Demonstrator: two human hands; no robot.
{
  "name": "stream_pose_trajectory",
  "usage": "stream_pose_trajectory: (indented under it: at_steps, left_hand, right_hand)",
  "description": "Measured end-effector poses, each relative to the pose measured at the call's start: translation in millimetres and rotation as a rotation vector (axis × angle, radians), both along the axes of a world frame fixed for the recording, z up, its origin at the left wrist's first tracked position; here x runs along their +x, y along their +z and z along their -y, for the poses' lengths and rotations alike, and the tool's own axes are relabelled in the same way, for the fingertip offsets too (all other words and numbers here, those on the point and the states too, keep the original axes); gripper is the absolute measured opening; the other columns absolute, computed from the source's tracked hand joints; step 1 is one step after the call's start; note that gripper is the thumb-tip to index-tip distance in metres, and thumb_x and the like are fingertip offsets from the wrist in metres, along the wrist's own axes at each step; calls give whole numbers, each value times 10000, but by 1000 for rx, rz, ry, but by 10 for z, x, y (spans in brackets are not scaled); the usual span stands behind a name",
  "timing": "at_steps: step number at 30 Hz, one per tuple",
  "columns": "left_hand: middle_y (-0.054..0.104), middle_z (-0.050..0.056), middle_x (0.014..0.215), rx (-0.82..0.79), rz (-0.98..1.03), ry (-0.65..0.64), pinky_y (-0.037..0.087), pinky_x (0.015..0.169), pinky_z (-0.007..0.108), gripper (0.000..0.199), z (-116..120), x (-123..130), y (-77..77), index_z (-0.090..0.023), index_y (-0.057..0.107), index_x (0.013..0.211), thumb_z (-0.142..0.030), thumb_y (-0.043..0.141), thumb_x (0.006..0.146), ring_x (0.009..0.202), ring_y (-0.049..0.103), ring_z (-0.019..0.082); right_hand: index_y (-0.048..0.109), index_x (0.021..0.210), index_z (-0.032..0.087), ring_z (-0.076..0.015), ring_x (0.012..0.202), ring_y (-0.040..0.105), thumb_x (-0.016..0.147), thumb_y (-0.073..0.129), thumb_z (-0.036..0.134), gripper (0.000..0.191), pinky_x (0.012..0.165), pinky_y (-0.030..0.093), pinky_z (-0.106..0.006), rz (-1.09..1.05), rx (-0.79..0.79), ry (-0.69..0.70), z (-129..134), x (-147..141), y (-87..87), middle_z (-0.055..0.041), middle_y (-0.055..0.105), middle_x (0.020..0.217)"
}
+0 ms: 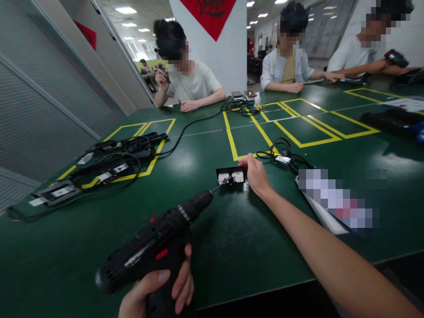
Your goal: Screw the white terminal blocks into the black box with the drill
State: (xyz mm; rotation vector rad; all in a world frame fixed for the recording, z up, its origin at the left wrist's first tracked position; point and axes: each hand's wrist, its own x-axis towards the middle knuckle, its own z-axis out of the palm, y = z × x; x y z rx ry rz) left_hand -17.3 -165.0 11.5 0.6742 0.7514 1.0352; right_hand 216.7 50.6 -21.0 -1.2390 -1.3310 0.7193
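Left hand (159, 289), fingers clamped on one black drill (155, 240); its bit touches one socket panel (231, 175). Right hand (256, 176) grips that panel's right end on my green table (232, 247).

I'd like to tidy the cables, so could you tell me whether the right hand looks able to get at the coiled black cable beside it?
Probably yes: the right hand rests on the small socket module, and the coiled black cable lies just beyond it on bare table.

My two bare hands and forearms

My left hand (155, 293) and right hand (256, 176) wear no gloves; no sleeves reach my forearms.
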Motion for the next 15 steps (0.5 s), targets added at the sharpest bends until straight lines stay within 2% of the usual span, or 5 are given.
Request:
stream_pose_trajectory:
  at_steps: [3,8,15]
  left_hand:
    - [497,4,553,2,1,3,414,508,340,306,-3,4,-2,-134,509,1033,-312,481,786,422,491,157]
    - [498,8,561,0,1,11,421,508,346,313,-5,8,0,-122,504,1047,-302,469,793,427,495,157]
    - [491,3,556,11,1,4,415,505,336,312,-2,0,-17,-126,507,1049,-308,466,799,423,484,150]
  right_hand:
    - [687,850,152,-194,802,638,939,254,425,519,732,444,-290,82,-9,17,11,3,22,-89,704,837]
    - [700,849,174,-192,821,617,871,427,308,305,710,423,-271,227,9,59,16,5,42,-60,707,870]
    - [661,734,166,-168,667,558,868,401,303,323,586,361,-250,274,16,50,29,3,53,-28,651,704]
